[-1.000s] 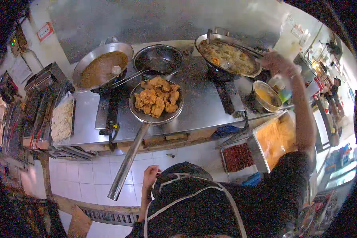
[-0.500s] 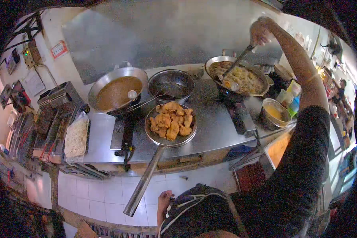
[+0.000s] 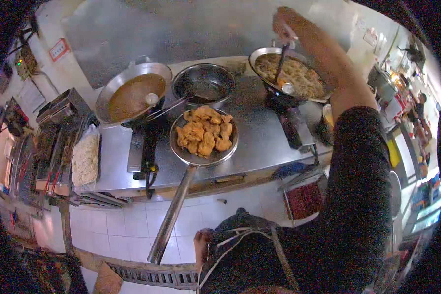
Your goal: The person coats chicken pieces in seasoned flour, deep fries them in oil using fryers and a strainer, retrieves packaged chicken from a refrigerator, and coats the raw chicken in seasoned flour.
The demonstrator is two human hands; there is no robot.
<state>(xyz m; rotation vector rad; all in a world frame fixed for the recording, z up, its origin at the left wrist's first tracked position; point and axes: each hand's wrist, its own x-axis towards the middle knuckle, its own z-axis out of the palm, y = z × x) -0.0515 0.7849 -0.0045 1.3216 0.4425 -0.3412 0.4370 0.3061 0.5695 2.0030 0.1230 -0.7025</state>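
While the right hand (image 3: 286, 28) grips one utensil (image 3: 281, 61), two woks (image 3: 264, 51) (image 3: 160, 70) stand (both filled).

No word or number can be read with certainty here. On the wall at the left there is a small sign (image 3: 59, 50), white with a red border; it carries one line of dark marks, too small for reading. Below it hangs a pale sheet (image 3: 32, 96), and on the right wall a notice (image 3: 370, 36); their writing is also not legible.
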